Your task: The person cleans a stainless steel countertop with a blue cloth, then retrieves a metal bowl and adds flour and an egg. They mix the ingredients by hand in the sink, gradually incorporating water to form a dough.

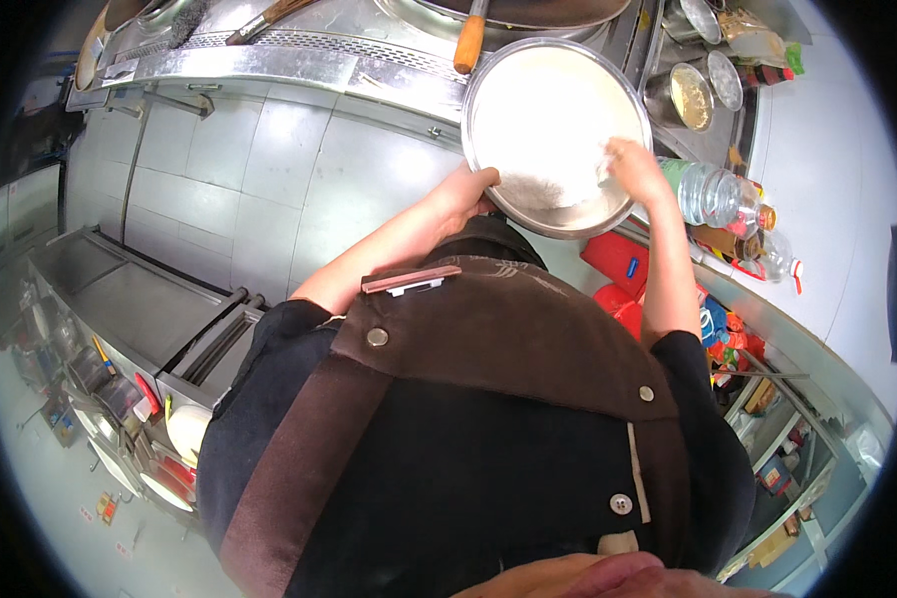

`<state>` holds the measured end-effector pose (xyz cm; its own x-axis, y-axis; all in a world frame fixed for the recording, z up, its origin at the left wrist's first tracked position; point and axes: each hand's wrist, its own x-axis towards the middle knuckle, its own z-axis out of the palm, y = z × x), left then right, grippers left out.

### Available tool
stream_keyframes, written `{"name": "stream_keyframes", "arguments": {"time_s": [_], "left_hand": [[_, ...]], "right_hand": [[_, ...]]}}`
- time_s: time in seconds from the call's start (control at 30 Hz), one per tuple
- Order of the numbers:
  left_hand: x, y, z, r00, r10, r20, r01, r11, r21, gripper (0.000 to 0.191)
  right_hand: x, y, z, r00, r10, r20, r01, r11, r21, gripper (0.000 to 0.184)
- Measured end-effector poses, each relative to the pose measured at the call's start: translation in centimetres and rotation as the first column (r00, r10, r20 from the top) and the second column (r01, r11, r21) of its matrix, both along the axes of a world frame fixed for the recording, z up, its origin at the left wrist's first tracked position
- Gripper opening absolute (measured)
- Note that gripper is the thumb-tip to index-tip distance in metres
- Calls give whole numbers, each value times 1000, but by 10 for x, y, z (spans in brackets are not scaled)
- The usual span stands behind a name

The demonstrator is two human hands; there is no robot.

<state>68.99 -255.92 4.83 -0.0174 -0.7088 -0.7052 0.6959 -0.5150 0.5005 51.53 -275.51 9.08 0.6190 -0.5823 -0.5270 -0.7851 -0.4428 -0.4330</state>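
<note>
A round stainless steel bowl (472,97) is in front of me at the stove's edge, with a bright white powdery substance (553,112) inside. My left hand (472,187) grips the near left rim, the thumb over the edge. My right hand (635,170) is over the right side of the bowl, its fingers bent and touching some of the white stuff; glare hides the exact hold. Beyond the bowl lies a wok (538,10), and a utensil with a wooden handle (469,48) sticks out of it towards the bowl.
A bamboo brush (273,19) lies on the steel stove top (284,71). Metal pots (676,97) stand at the upper right. Large plastic bottles (710,196) are right of my right forearm. A red container (619,265) stands below the bowl. A steel cabinet (134,291) is behind me at left.
</note>
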Motion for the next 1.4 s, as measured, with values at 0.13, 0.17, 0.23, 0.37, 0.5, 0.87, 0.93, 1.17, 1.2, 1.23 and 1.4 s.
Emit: {"name": "stream_keyframes", "arguments": {"time_s": [0.13,0.17,0.23,0.37,0.5,0.87,0.93,1.17,1.2,1.23,1.4], "left_hand": [[0,3,-12,1000,-5,19,5,1000,2,42],[-1,2,-11,999,-36,30,36,999,-2,42],[-2,0,-11,997,-55,61,54,998,12,43],[-4,0,-1,1000,-1,28,2,999,-47,42],[0,1,8,999,45,6,-46,997,68,37],[-5,-2,3,999,11,36,-12,1000,18,34],[-4,2,1,999,22,29,-22,999,26,34],[-9,2,9,999,25,41,-27,999,33,36],[-10,1,11,998,18,65,-22,999,49,37],[-9,2,8,998,0,65,-2,999,41,37],[-2,1,-8,998,-40,38,39,999,32,36]], "right_hand": [[16,25,-16,963,120,242,-128,992,18,40],[14,15,-35,964,1,268,17,998,-64,45],[23,1,-68,969,-104,224,145,974,-175,50],[64,27,-135,1000,-12,-27,1,937,-350,46],[47,55,-79,897,442,5,-432,880,-197,52],[64,6,-100,968,211,-133,-234,953,-191,67],[77,31,-93,911,368,-187,-388,918,-82,65],[7,10,-61,777,567,-275,-608,788,-94,50],[3,-12,-84,809,528,-258,-574,803,-159,50],[6,-28,-103,837,494,-235,-541,810,-224,50],[78,-2,-129,933,360,-15,-358,924,-136,54]]}}
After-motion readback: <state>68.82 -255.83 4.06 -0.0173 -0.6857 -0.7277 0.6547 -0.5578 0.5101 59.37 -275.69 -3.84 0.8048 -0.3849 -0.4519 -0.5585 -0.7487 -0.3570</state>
